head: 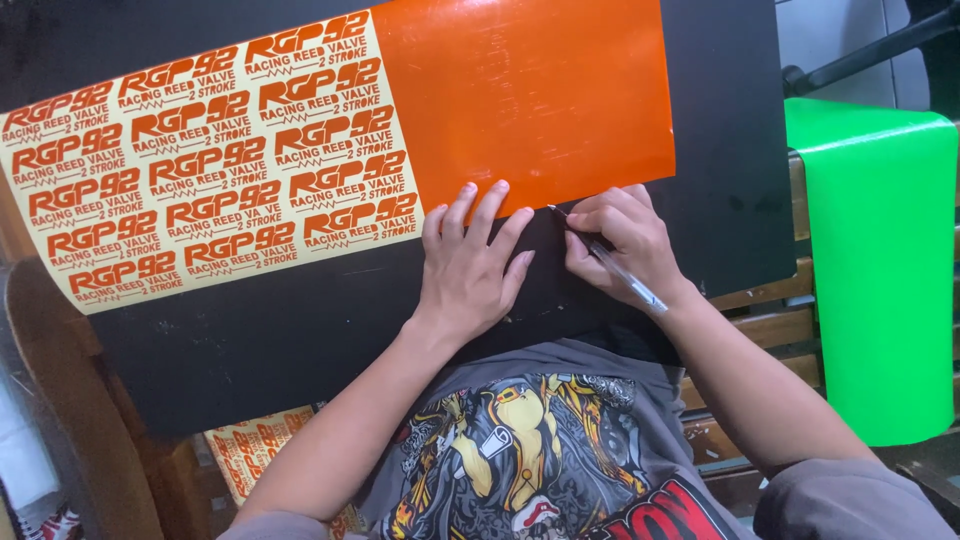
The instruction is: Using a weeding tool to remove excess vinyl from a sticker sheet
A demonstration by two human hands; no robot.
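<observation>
A long sticker sheet lies on a black board (250, 330) across my lap. Its right part is plain glossy orange vinyl (530, 90); its left part is cream backing with rows of orange cut lettering (200, 160). My left hand (470, 265) rests flat, fingers apart, with its fingertips on the lower edge of the orange vinyl. My right hand (625, 245) grips a thin pen-like craft knife (610, 262), its tip at the vinyl's lower edge just right of my left fingers.
A bright green vinyl sheet (880, 270) hangs over a wooden slatted bench (770, 325) at the right. Another lettered sticker sheet (255, 450) lies below the board at the lower left. My grey printed shirt fills the bottom.
</observation>
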